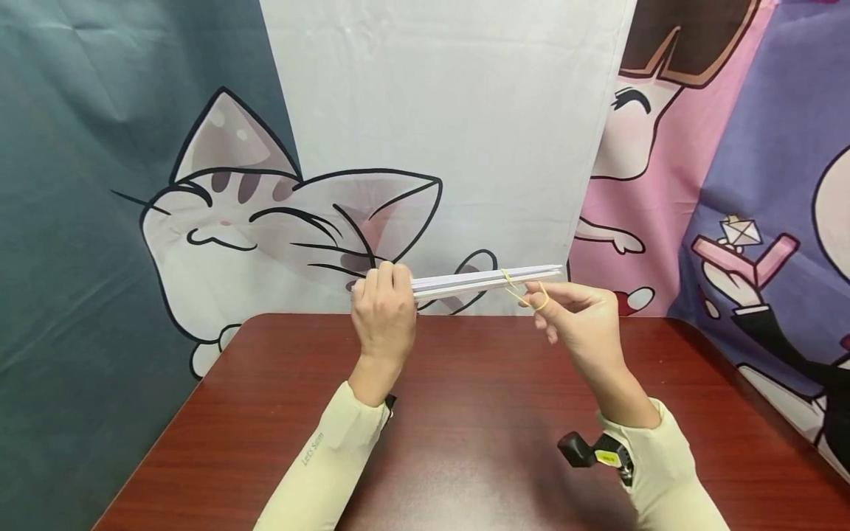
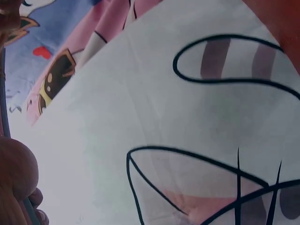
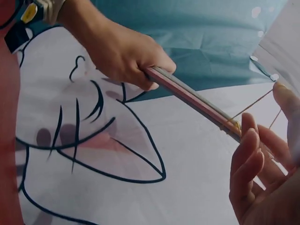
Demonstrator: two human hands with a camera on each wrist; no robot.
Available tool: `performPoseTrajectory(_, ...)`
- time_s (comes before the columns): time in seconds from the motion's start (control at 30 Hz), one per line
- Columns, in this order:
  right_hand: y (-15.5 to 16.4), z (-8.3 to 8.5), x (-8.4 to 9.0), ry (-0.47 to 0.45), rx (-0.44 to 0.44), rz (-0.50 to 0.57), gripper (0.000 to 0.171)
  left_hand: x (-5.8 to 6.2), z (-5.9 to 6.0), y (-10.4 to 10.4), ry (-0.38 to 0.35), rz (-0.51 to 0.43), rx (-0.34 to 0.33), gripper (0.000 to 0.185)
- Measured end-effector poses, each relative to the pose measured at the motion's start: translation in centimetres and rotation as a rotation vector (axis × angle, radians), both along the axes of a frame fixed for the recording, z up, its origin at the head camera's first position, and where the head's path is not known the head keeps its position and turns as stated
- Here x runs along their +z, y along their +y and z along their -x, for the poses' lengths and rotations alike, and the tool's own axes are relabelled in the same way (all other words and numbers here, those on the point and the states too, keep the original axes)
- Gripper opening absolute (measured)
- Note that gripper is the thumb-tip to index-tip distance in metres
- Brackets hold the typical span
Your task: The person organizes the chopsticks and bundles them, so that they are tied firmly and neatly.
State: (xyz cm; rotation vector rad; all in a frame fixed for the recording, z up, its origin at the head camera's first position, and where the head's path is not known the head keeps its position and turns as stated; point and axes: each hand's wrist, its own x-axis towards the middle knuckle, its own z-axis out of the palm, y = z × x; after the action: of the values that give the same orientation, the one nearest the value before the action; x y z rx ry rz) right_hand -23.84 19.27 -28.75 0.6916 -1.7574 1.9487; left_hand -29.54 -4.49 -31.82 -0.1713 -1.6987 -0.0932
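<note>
red-brown table (image 1: 465,442), cartoon cat backdrop (image 1: 265,214)

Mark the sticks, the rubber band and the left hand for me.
sticks (image 1: 474,282), head view, middle of the bundle.
rubber band (image 1: 539,301), head view, stretched loop.
left hand (image 1: 383,318), head view, back of the hand.

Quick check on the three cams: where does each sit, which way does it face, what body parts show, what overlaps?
Head: on the head, facing forward and down at the table; both forearms, left hand gripping the white sticks, right hand stretching the yellow rubber band.
Left wrist: faces the cat backdrop; only a sliver of hand.
Right wrist: faces the left hand; right fingers at the edge.
Head and right wrist share hands, sticks, band.
</note>
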Motion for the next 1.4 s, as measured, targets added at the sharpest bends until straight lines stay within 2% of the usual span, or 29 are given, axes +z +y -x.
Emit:
performPoseTrajectory(0.1, -0.1, -0.1, 0.1, -0.104, 0.034, 0.091, 0.012, 0.1, 0.1, -0.4, 0.018, -0.015, -0.011, 0.018)
performPoseTrajectory(0.2, -0.2, -0.2, 0.2, -0.230, 0.026, 0.183, 0.011, 0.2, 0.2, -0.6, 0.023, -0.019, -0.030, 0.017)
performPoseTrajectory(0.3, -0.1, -0.2, 0.4, -0.309, 0.053, 0.276, 0.013, 0.1, 0.3, -0.6, 0.019, -0.011, -0.050, 0.016)
performPoseTrajectory(0.37, -0.1, -0.1, 0.4, -0.317, 0.084, 0.340, 0.013, 0.0, 0.5, -0.6, 0.025, 0.001, -0.061, 0.017)
performPoseTrajectory(0.47, -0.1, 0.0, 0.4, -0.268, 0.149, 0.429, 0.015, -0.2, 0.7, -0.8, 0.032, 0.022, -0.070, 0.018)
performPoseTrajectory(0.53, -0.2, 0.0, 0.3, -0.224, 0.142, 0.431, 0.015, -0.3, 0.8, -0.9, 0.037, 0.041, -0.082, 0.019)
performPoseTrajectory(0.63, -0.2, 0.0, 0.3, -0.183, 0.075, 0.337, 0.010, -0.2, 0.7, -1.0, 0.054, 0.080, -0.100, 0.018)
performPoseTrajectory(0.77, 0.5, 0.1, 0.5, -0.166, -0.033, 0.140, 0.006, -0.1, 0.3, -0.6, 0.072, 0.122, -0.123, 0.018)
performPoseTrajectory(0.87, 1.5, 0.3, 0.8, -0.161, -0.093, -0.023, 0.006, -0.2, 0.2, 0.0, 0.056, 0.155, -0.135, 0.020)
performPoseTrajectory(1.0, 2.8, 0.5, 1.3, -0.152, -0.131, -0.313, 0.006, -0.7, 0.3, 0.7, 0.021, 0.229, -0.140, 0.025)
performPoseTrajectory(1.13, 4.3, 0.4, 1.7, -0.110, -0.118, -0.573, 0.009, -1.2, 0.3, 1.3, -0.001, 0.295, -0.131, 0.026)
performPoseTrajectory(1.3, 4.4, 0.1, 1.6, -0.071, -0.109, -0.700, 0.008, -1.7, 0.1, 2.0, -0.012, 0.363, -0.152, 0.027)
performPoseTrajectory(1.4, 4.0, 0.1, 1.5, -0.086, -0.112, -0.750, 0.010, -1.9, 0.0, 2.2, -0.029, 0.371, -0.155, 0.027)
